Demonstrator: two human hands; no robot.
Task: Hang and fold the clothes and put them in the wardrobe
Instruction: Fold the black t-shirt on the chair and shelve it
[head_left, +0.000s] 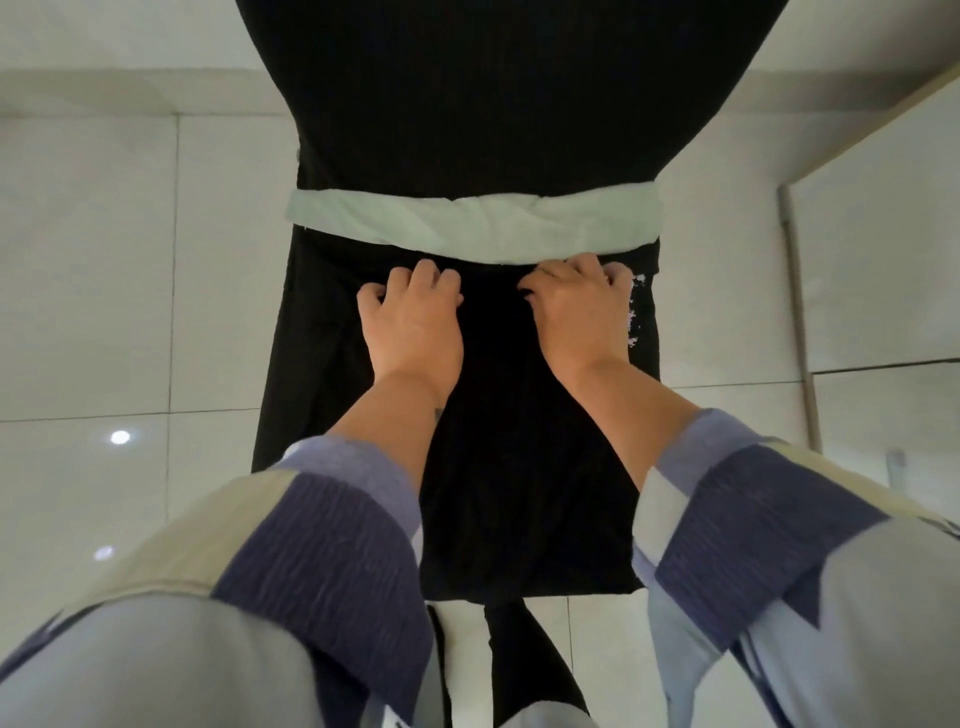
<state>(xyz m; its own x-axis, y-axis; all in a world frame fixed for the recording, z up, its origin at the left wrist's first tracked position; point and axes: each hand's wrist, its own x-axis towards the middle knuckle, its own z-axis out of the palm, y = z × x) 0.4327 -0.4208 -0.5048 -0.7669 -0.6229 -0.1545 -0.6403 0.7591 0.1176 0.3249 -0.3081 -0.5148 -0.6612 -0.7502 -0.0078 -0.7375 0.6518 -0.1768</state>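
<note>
A black garment (519, 467) lies flat on a black-covered chair seat, seen from above. A pale white-green band of cloth (467, 223) runs across its far end, rumpled in the middle. My left hand (415, 317) and my right hand (576, 306) sit side by side just below that band. The fingers of both are curled into the black cloth and grip its fold. White specks (632, 312) show on the garment beside my right hand. The fingertips are hidden in the cloth.
The chair's black backrest (493, 93) rises at the top of the view. Glossy white floor tiles (88, 312) surround the chair. A pale door or panel edge (800, 338) stands at the right. A dark leg and foot (519, 665) show below the seat.
</note>
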